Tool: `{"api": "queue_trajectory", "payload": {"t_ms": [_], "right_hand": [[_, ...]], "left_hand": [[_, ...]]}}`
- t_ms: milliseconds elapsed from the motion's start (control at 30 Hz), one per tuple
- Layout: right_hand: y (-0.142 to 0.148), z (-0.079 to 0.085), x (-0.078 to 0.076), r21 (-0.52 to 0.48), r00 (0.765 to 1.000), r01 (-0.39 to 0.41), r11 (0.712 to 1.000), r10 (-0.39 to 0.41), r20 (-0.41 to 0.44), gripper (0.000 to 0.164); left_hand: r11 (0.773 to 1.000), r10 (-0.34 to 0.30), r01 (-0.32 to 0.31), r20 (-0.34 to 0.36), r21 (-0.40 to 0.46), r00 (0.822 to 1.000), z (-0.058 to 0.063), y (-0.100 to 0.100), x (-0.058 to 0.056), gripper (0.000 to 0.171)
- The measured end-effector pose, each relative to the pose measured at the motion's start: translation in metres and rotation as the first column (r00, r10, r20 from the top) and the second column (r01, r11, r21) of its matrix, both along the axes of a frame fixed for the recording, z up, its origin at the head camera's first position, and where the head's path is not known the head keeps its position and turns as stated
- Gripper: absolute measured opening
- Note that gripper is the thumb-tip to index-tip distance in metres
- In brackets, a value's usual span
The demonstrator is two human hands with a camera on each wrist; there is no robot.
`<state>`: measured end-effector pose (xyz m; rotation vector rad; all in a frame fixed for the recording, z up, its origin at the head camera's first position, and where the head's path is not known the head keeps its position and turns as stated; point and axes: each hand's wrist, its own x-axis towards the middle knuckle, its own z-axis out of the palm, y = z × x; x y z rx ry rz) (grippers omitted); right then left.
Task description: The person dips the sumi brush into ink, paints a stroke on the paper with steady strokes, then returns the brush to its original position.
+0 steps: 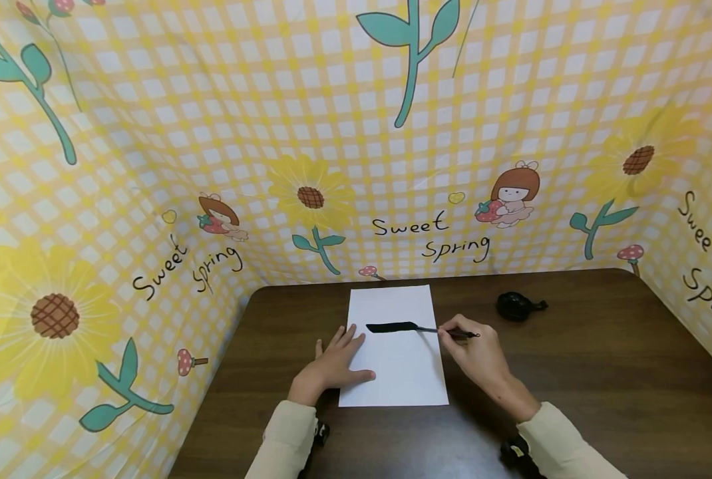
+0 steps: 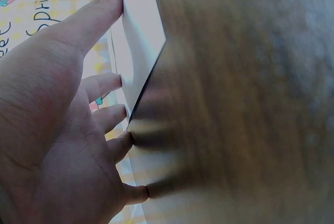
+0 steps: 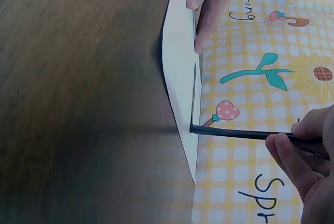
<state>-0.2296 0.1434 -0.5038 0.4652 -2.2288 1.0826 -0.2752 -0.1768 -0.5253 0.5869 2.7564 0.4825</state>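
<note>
Plainly, the right grip (image 1: 474, 346) pinches a slender black brush (image 3: 229, 131); the left grip (image 1: 335, 364), spread wide, touches white paper (image 1: 398, 382).

3 views. Head: from high above the near side of the table (image 1: 601, 346), facing forward and down, farthest off; takes in left hand (image 1: 334, 364), right hand (image 1: 482, 356), paper (image 1: 394, 376) and the patterned cloth (image 1: 356, 140) behind. Left wrist: low, close in, looking along that hand to the paper; frame sideways, table at right, cloth at left. Right wrist: also low and near, facing past the brush (image 1: 428, 330) toward the left hand; frame turned the opposite way, table at left. All 3 share paper, table, cloth; head and right wrist share both hands.
</note>
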Motion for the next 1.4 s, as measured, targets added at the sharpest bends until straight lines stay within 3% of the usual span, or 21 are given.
{"api": "queue_trajectory", "payload": {"t_ms": [1400], "right_hand": [[0.016,0.005,0.004,0.030,0.999,0.044,0.999,-0.044,-0.011,0.017]], "left_hand": [[1.000,0.005,-0.005,0.003,0.016,1.000,-0.001,-0.001,0.000,0.096]]}}
